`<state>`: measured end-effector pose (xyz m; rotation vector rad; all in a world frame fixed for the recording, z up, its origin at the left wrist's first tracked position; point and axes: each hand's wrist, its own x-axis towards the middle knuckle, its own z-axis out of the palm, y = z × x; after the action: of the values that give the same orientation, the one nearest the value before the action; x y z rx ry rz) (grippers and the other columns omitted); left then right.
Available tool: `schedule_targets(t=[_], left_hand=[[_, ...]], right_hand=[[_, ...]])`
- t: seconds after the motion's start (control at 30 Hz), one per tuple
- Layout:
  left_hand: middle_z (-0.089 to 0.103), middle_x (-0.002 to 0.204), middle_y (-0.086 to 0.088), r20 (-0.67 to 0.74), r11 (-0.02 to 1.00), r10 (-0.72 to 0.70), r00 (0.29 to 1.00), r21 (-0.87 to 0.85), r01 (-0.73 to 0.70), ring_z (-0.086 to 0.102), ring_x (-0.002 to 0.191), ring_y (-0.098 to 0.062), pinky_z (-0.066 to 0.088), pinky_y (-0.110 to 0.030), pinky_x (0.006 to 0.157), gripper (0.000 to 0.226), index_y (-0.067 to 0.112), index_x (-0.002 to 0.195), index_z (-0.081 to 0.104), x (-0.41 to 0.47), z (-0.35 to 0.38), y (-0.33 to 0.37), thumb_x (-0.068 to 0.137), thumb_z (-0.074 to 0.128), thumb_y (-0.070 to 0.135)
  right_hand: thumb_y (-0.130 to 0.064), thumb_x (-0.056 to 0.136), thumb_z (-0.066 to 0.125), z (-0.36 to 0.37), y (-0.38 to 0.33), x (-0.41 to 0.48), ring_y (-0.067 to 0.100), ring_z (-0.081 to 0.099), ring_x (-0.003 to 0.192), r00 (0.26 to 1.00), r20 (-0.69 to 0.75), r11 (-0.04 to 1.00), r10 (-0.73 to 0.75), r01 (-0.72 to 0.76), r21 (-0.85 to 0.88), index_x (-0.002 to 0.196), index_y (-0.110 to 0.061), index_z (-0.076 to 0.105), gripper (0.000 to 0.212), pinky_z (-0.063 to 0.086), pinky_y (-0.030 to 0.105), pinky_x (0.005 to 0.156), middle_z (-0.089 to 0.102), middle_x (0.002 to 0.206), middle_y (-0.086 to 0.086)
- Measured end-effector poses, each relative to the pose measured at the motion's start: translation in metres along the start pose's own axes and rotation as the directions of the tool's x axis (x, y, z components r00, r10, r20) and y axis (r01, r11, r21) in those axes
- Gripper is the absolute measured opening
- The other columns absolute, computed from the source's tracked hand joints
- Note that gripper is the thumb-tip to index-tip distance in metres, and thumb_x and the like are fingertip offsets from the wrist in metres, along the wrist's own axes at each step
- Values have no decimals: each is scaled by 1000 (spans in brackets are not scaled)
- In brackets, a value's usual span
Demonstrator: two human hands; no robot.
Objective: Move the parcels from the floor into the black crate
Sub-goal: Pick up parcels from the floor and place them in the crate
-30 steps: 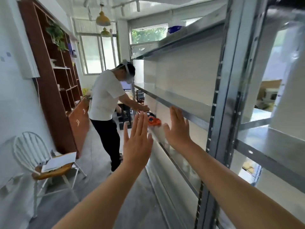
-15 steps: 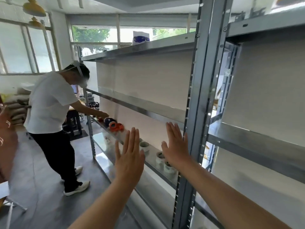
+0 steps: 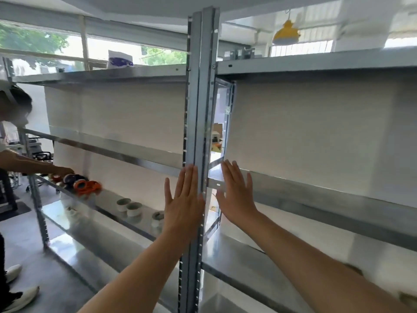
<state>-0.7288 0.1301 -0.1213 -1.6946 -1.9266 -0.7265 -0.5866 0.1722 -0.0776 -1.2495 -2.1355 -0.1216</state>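
Observation:
No parcel and no black crate are in view. My left hand (image 3: 183, 203) is raised flat with its fingers spread, palm away from me, in front of the metal shelf upright (image 3: 198, 136). My right hand (image 3: 235, 195) is raised the same way just right of that upright, fingers apart. Both hands hold nothing.
A tall metal shelving unit (image 3: 126, 152) fills the view. Rolls of tape (image 3: 129, 205) and orange-and-dark rolls (image 3: 86, 185) lie on a lower shelf at left. Another person (image 3: 13, 159) stands at the far left, reaching onto that shelf. A yellow lamp (image 3: 286, 35) hangs upper right.
My view has swung to the right, so the other person slid to the left edge and the shelf upright now stands between my raised hands. Both hands stay open and spread.

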Motion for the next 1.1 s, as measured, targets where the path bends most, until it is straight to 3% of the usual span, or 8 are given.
schedule_targets(t=[0.23, 0.4, 0.53, 0.63, 0.77, 0.9, 1.1], left_hand=[[-32, 160, 2, -88, 984, 95, 992, -143, -107, -27, 148, -17, -15, -51, 120, 63, 20, 149, -33, 10, -20, 149, 99, -1, 44], [-5, 166, -3, -201, 956, 227, 953, -143, -258, -3, 152, -21, 3, -54, 122, 64, 14, 158, -1, -6, -24, 276, 105, 24, 40], [-19, 164, -3, -204, 923, 304, 930, -180, -341, -16, 151, -20, -9, -52, 121, 69, 14, 156, -14, -25, -27, 384, 104, 21, 44], [-20, 164, -3, -222, 875, 391, 893, -209, -436, -14, 152, -22, -5, -53, 121, 68, 14, 155, -17, -49, -34, 463, 104, 15, 45], [-14, 165, -3, -254, 791, 490, 834, -274, -548, -12, 152, -23, -8, -52, 121, 68, 15, 157, -8, -80, -53, 567, 104, 19, 47], [-23, 163, 0, -265, 675, 560, 785, -403, -618, -22, 149, -19, -12, -50, 121, 67, 16, 155, -17, -123, -78, 673, 105, 18, 44], [-3, 165, -3, -369, 376, 708, 602, -525, -764, -2, 152, -21, 2, -51, 123, 66, 15, 158, -1, -212, -138, 804, 104, 28, 41]], right_hand=[[-23, 100, 42, -97, 101, -39, 8, -15, 150, 991, -121, 994, 60, -71, -88, 157, -24, -2, 72, -14, 44, 119, -7, 165, -8], [-25, 102, 41, -167, 201, -100, 3, -26, 143, 972, -175, 971, 157, -184, -151, 157, -24, -6, 72, -21, 40, 115, -12, 164, -9], [-27, 103, 37, -229, 280, -160, 6, -23, 146, 938, -224, 925, 266, -314, -216, 157, -24, -7, 70, -21, 41, 116, -13, 164, -8], [-30, 104, 35, -277, 333, -210, 9, -19, 149, 894, -276, 869, 353, -423, -258, 156, -24, -9, 69, -18, 43, 117, -14, 164, -7], [-38, 104, 34, -343, 394, -287, 12, -18, 149, 826, -362, 771, 431, -546, -329, 156, -24, -9, 69, -16, 45, 118, -15, 164, -6], [-36, 104, 37, -414, 438, -380, 14, -14, 151, 728, -450, 653, 518, -676, -341, 157, -21, -4, 69, -10, 47, 120, -10, 165, -4], [-26, 102, 40, -497, 463, -521, 10, -15, 150, 536, -577, 457, 616, -840, -291, 158, -18, -5, 72, -11, 46, 121, -8, 165, -5]])
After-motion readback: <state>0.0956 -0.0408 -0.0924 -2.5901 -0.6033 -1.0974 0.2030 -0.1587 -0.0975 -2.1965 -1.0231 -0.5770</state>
